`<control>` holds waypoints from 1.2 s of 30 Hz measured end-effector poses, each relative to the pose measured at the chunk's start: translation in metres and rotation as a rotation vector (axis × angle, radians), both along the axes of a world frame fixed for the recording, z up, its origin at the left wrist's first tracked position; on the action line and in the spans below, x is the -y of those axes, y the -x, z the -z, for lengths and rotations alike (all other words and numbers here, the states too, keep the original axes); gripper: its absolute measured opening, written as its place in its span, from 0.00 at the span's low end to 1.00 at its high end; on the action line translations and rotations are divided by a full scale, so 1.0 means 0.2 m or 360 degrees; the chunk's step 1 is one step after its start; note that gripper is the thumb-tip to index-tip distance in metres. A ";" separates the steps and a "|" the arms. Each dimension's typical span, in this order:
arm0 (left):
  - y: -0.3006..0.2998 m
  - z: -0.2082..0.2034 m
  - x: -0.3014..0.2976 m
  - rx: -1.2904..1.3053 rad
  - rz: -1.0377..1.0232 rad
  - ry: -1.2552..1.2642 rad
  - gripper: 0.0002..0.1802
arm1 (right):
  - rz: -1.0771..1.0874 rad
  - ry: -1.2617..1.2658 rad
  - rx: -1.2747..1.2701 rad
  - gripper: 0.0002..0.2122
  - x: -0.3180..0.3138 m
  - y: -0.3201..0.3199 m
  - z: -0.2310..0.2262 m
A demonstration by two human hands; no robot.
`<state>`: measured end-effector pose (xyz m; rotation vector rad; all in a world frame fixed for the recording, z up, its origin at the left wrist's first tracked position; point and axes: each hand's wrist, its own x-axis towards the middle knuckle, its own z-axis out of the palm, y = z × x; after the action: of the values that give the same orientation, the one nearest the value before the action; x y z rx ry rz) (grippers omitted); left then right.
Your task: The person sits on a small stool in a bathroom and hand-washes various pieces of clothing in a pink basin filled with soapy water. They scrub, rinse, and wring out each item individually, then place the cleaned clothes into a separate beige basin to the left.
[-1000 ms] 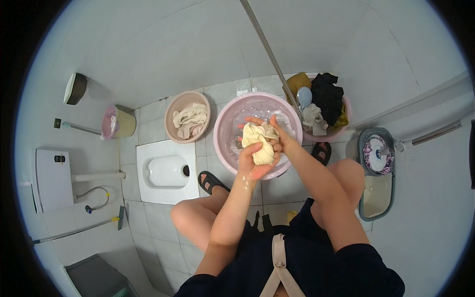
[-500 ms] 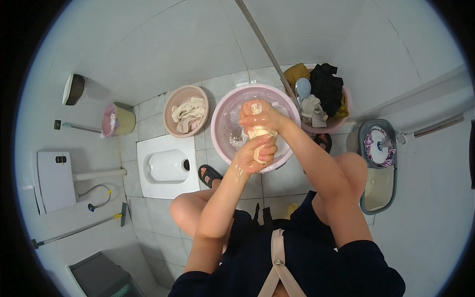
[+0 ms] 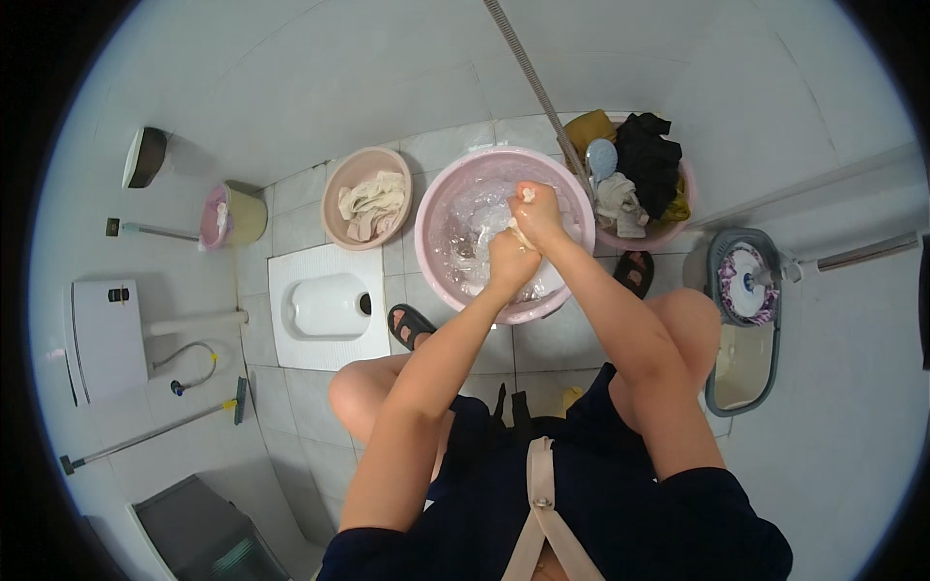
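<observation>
My left hand [image 3: 513,262] and my right hand [image 3: 539,213] are both closed on a wet, cream-coloured cloth [image 3: 520,232]. The fists sit close together, right hand farther out, and a bit of cloth bulges from the top of the right one. Most of the cloth is hidden inside my fingers. Both hands are low over a round pink basin [image 3: 424,242], right of its middle. Clear, rippling water [image 3: 469,228] fills the basin, and pale, blurred shapes show in it.
To the left, a beige basin [image 3: 328,206] holds pale cloths [image 3: 373,204], with a squat toilet [image 3: 329,324] nearer me. On the right, dark and mustard clothes [image 3: 647,160] and a shower head [image 3: 602,157] lie in another pink basin [image 3: 668,233]. A grey mop bucket [image 3: 772,363] stands nearer.
Both hands have moved down toward the water and slightly right, still gripping the cloth. Less cloth shows between them, and the water is more stirred up.
</observation>
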<state>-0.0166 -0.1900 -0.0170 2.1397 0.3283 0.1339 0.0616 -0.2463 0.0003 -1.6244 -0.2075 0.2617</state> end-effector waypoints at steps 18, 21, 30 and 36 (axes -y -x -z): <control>0.12 -0.26 -1.25 0.0371 -0.0624 -0.0316 0.16 | 0.0393 -0.0145 -0.0255 0.09 0.07 -0.08 0.22; 0.05 -0.35 -1.58 -0.0158 -0.0491 -0.0496 0.39 | 0.0159 0.0417 0.0039 0.09 0.17 -0.15 0.39; -0.03 -0.02 -1.29 0.0459 -0.0337 -0.1249 0.36 | -0.0289 0.1523 0.0843 0.18 -0.01 0.16 0.54; -0.14 0.11 -0.71 0.0503 0.0468 -0.0866 0.24 | -0.1339 0.1679 0.0678 0.13 -0.09 0.32 0.30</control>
<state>0.0106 -0.0482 -0.0393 2.6215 -0.2383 0.4245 -0.0026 -0.2284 -0.0603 -2.5517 -1.2560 0.7478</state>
